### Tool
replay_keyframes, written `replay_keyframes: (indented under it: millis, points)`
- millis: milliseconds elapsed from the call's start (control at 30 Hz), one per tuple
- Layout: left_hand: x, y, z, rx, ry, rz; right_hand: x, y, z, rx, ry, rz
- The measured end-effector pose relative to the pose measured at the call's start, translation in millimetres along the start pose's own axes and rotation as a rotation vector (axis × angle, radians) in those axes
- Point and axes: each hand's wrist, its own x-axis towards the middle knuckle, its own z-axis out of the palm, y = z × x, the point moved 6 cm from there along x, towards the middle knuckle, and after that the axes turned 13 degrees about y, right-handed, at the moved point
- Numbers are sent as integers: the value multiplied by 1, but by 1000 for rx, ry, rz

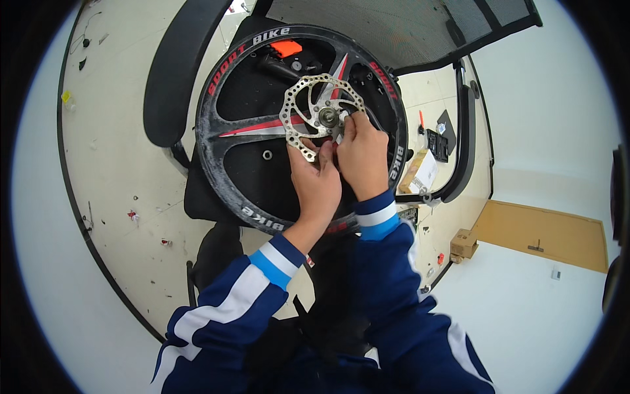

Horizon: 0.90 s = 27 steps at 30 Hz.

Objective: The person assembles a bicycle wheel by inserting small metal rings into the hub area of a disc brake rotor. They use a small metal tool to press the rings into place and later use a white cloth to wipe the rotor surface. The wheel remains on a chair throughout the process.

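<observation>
A black bicycle wheel (210,141) with red and silver spokes lies flat on the black seat of an office chair. At its centre, a drilled silver brake disc (289,111) sits around the hub (328,117). My left hand (315,184) pinches the near edge of this disc between thumb and fingers. Close beside the hub, my right hand (364,157) is closed, fingertips pointing at the disc's right side. A small pale bit shows by its fingers, too hidden to name. Left of the disc, a loose nut (267,155) rests on the seat between two spokes.
Armrests (177,79) flank the wheel, and the mesh backrest (426,33) rises behind. An orange piece (286,48) and small dark parts lie within the wheel's far side. On the floor at right are a black tool case (436,146), a yellow box (419,172) and a cardboard box (464,243).
</observation>
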Motion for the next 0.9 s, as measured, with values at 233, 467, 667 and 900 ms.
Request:
replay_keyframes:
  millis: [233,467,667,900]
  points:
    - [23,34,-20,99,3,-207,28,26,-16,151,-228,-275]
    - [75,62,0,447,-61,123,36,16,-4,119,-306,-379]
    - [58,43,9,451,101,136,24,11,-4,36,-160,-308]
    - [61,36,5,427,231,336,9,3,-3,55,-70,-151]
